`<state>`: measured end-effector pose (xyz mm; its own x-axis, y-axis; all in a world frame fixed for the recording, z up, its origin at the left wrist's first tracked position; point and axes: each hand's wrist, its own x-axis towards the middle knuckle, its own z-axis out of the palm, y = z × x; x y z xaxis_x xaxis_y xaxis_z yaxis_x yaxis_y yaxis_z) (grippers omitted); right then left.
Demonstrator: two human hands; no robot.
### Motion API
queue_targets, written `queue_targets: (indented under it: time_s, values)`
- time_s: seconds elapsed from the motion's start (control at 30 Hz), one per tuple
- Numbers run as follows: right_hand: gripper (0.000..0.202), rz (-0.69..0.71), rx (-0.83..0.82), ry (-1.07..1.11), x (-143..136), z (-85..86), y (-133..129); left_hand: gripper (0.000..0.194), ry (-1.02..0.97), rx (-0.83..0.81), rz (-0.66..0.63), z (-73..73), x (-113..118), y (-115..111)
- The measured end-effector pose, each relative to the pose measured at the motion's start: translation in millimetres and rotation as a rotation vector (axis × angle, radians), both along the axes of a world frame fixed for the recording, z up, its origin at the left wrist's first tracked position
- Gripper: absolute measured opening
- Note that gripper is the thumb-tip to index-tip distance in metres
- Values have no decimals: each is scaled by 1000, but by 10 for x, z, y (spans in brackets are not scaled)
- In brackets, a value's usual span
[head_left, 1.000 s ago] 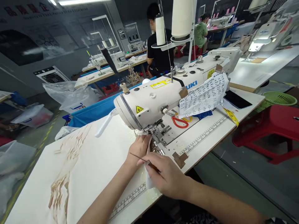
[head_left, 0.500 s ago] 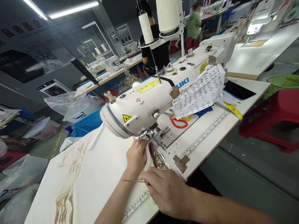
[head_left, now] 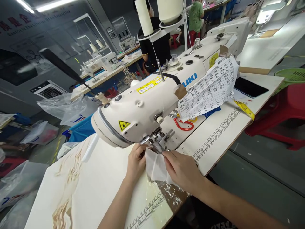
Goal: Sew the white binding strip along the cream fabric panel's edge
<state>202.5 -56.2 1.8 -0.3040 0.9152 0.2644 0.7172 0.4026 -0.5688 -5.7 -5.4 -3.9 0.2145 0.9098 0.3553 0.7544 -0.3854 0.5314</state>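
Observation:
A thin white piece of fabric (head_left: pixel 156 163) lies by the presser foot (head_left: pixel 158 143) of a white sewing machine (head_left: pixel 133 111). My left hand (head_left: pixel 136 162) pinches its left edge, fingertips partly hidden under the machine head. On the other side my right hand (head_left: pixel 183 170) is closed at the fabric's right edge, its fingertips close to the presser foot. The thin pointed metal tool seen earlier in this hand cannot be made out clearly now.
Red-handled scissors (head_left: pixel 184 124) lie behind the foot. Handwritten paper (head_left: pixel 209 92) hangs on the machine. A phone (head_left: pixel 251 86) and yellow tape measure (head_left: pixel 244 109) lie at right, cream fabric strips (head_left: pixel 63 211) at left. A co-worker in black (head_left: pixel 156 41) sits beyond.
My right hand has moved up and right to the presser foot. The metal tool pointing left from it no longer shows plainly. The fabric now spreads flatter between both hands.

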Motion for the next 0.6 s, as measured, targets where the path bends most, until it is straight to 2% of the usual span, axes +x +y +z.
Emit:
queue_targets:
  time_s: [0.6]
  values:
    - [27,41,-52,-137,-77,29,63,17,43,59,-15,-52,-28,38]
